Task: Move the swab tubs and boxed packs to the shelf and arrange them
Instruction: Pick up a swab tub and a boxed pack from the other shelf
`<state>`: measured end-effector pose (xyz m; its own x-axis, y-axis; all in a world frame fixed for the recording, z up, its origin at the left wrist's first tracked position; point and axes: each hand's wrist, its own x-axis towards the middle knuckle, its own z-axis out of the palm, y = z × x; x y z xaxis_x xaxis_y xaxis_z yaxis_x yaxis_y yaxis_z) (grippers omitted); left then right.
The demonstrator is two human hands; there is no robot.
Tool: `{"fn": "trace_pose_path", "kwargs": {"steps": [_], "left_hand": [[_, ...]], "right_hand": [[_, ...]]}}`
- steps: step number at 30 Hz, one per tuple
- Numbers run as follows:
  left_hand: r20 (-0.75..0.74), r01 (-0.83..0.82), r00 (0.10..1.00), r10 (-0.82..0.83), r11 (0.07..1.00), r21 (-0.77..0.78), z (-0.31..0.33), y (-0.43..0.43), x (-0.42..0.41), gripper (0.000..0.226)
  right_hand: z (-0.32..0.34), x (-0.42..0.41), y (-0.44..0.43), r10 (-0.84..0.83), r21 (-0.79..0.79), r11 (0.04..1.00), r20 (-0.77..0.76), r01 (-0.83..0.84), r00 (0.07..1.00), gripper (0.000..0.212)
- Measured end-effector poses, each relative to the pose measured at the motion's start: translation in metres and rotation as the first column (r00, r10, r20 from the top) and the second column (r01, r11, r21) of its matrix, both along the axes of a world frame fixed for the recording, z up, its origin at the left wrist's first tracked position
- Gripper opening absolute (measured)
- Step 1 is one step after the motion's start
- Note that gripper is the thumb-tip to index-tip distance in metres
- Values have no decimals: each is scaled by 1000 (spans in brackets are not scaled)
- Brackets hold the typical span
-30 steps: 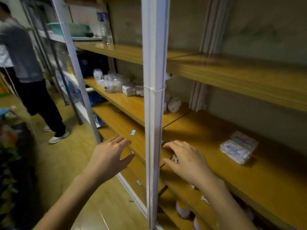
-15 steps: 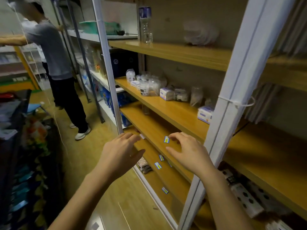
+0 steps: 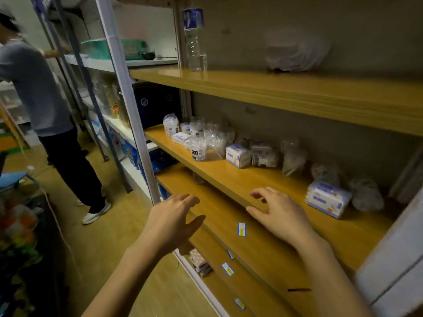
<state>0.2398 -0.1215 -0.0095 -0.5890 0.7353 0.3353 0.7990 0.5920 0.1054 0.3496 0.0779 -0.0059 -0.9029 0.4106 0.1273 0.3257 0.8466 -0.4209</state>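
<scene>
While both my hands are empty, I can take stock of the middle shelf (image 3: 251, 186), the board that carries the goods. My left hand (image 3: 171, 223) hangs just off its front edge with fingers loosely spread and nothing in them. My right hand (image 3: 279, 216) hovers over that same edge, fingers relaxed and slightly bent, holding nothing; whether its fingertips touch the wood I cannot tell. Toward the shelf's far left end stands a swab tub (image 3: 198, 151), with a taller tub (image 3: 170, 124) and some clear bags (image 3: 217, 138) crowded behind it. Near the middle of the shelf, toward its back, sits a boxed pack (image 3: 238, 155), and a second pack (image 3: 327, 199) lies at the right end, nearer the front. As I judge it, much of the carrying is done, since tubs and packs are up on this shelf. The arranging looks unfinished: things sit bunched at the left and scattered along the back, with bare board in front. Lining them up is what remains.
</scene>
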Motion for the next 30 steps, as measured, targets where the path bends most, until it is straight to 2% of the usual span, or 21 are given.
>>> {"fn": "trace_pose_path", "kwargs": {"steps": [9,16,21,27,30], "left_hand": [[59,148,987,-150,989,25,-12,46,-77,38],[83,271,958,-275,961,52,-5,85,-131,41],[121,386,912,-391,920,65,3,120,-170,46],[164,513,838,-520,854,90,18,151,-208,38],[168,557,808,-565,825,97,24,159,-223,46]], "right_hand": [[-3,-70,48,-143,-14,989,47,144,989,42],[15,-110,88,-264,50,963,2,263,965,48],[8,-142,101,-319,160,938,60,306,946,57],[6,-167,107,-403,200,908,175,368,898,56],[1,-177,110,-454,254,878,171,406,875,51]]}}
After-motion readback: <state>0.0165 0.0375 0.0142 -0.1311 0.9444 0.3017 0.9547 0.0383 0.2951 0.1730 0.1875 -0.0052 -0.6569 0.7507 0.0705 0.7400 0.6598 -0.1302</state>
